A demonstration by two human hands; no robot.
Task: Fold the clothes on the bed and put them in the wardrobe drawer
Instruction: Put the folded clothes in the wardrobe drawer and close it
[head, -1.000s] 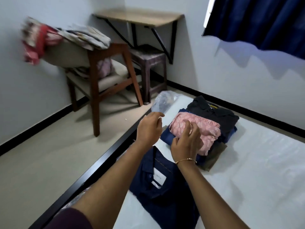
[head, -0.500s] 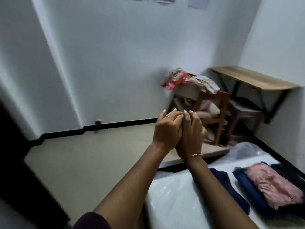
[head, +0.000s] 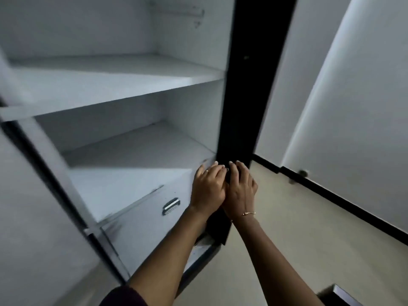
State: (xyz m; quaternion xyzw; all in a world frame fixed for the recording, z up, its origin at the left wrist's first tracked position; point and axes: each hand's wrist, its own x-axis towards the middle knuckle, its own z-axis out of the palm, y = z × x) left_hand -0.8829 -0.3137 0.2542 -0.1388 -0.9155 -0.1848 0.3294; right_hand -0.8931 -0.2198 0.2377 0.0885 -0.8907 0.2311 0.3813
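Both hands raised side by side and touching, before the open wardrobe. Left hand (head: pixel 207 188): back to camera, fingers extended forward and loosely together, a ring on one finger, holding nothing visible. Right hand (head: pixel 241 187): pressed against the left along its inner edge, fingers slightly bent with tips toward the dark post, a thin bracelet (head: pixel 249 213) at the wrist; whether anything lies between the palms cannot be told. Left forearm ends in a dark maroon sleeve (head: pixel 123 298) at the bottom edge.

Wardrobe drawer (head: pixel 141 226): white front with a small metal recessed handle (head: pixel 171 206), directly below and left of the hands; it appears closed, though motion blur makes this uncertain. Clothes and bed: not in view.

Wardrobe interior: lower shelf (head: pixel 123 186), white, just above the drawer; the left fingertips sit near its right front corner. Upper shelf (head: pixel 106 85), white, well above. A faint hanging rail (head: pixel 176 13) near the top of the compartment.

Black vertical post (head: pixel 251 85): the wardrobe's right edge, running from the top of the view down behind the hands.

Surroundings: white wall (head: pixel 353 107) to the right, black skirting (head: pixel 344 202) along its foot, beige floor (head: pixel 309 228) beneath. A dark, shiny-edged object (head: pixel 337 294) at the lower right corner, unidentifiable.
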